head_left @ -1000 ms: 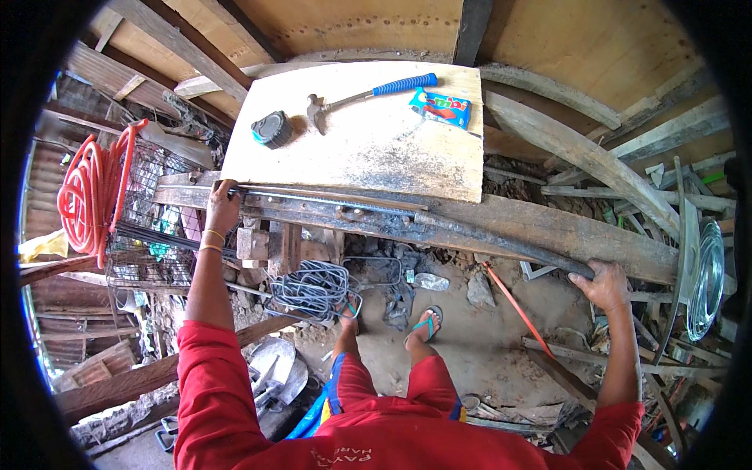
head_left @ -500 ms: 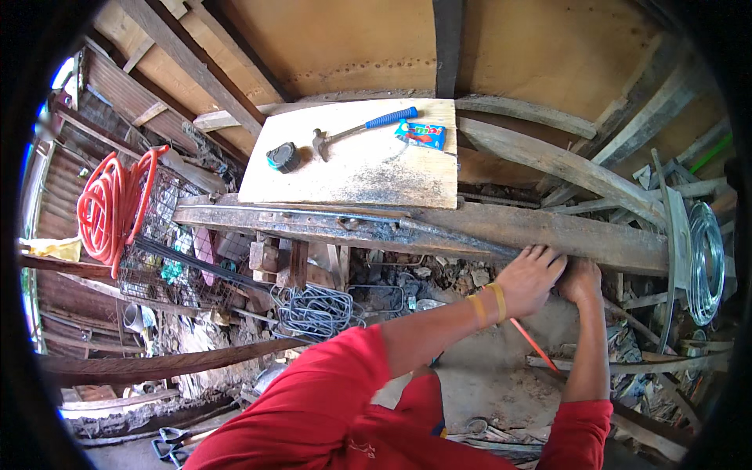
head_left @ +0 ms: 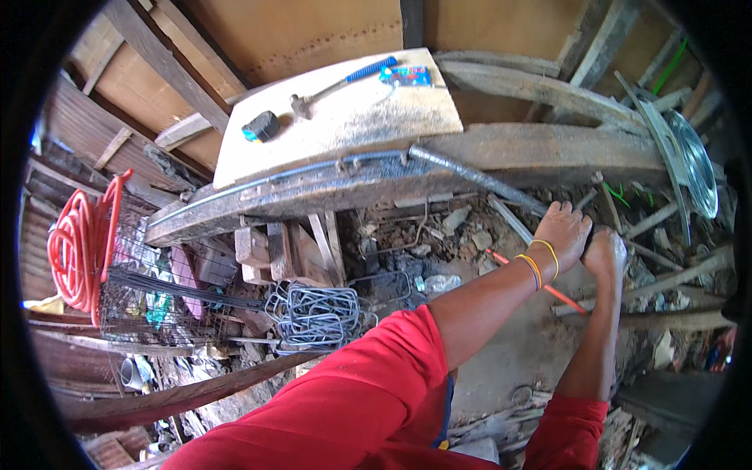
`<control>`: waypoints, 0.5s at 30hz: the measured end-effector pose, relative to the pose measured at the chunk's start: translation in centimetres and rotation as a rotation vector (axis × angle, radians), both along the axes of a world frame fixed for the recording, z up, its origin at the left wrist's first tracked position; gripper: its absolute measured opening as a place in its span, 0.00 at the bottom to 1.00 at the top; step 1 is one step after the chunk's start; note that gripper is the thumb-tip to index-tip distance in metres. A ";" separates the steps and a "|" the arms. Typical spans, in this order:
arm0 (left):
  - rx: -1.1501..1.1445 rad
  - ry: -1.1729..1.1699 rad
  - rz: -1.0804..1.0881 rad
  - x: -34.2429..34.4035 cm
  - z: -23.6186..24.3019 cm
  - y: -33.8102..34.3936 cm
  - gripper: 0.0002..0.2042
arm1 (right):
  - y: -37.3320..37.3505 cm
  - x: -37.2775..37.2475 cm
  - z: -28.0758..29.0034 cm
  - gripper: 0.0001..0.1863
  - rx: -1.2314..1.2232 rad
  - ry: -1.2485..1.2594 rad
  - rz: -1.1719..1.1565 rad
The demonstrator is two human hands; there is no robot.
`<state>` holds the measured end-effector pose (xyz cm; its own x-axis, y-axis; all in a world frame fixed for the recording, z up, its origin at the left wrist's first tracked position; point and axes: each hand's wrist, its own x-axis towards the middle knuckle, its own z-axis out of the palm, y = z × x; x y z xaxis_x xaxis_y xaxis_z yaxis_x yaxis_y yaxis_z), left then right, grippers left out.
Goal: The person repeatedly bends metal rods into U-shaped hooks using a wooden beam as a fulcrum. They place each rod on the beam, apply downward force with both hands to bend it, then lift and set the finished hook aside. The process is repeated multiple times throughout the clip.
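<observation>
My left hand [head_left: 559, 233], with yellow bands at its wrist, is closed around the near end of a grey metal pipe [head_left: 478, 178]. Close beside it on the right, my right hand [head_left: 605, 252] is closed too, apparently on the same pipe, whose end is hidden by the hands. From there the pipe slants up and left to the wooden beam [head_left: 540, 145]. At its far end it meets a thin metal rod [head_left: 290, 171], which lies along the beam's top between small metal pegs [head_left: 341, 165].
On a pale board [head_left: 345, 117] behind the beam lie a blue-handled hammer [head_left: 345, 82], a tape measure [head_left: 261, 127] and a blue packet [head_left: 406, 76]. Bent metal loops [head_left: 317, 313] are piled below. A red hose coil [head_left: 78, 247] hangs left; a wire coil [head_left: 693, 160] hangs right.
Both hands have pulled the pipe's near end toward me, so it now angles away from the beam instead of lying nearly along it. The view has shifted too.
</observation>
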<state>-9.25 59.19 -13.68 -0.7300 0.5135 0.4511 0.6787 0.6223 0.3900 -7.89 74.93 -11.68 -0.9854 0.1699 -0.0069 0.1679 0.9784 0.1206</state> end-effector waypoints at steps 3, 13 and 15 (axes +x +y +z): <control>-0.032 0.024 -0.193 7.3 1.2 -6.1 0.06 | -10.7 11.5 4.4 0.19 -0.062 -0.041 -0.210; -0.191 -0.216 -0.505 15.5 3.5 -19.3 0.19 | -20.0 24.8 1.3 0.20 -0.723 -0.056 -0.070; 0.075 -0.259 -0.354 16.4 3.8 -20.0 0.20 | -17.1 23.6 1.6 0.20 -0.904 -0.269 -0.067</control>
<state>7.14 39.16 -9.93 -0.6087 0.7252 0.3219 0.7189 0.3323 0.6105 15.76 57.78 -10.10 -0.9199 0.0453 -0.3895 0.3041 0.7096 -0.6356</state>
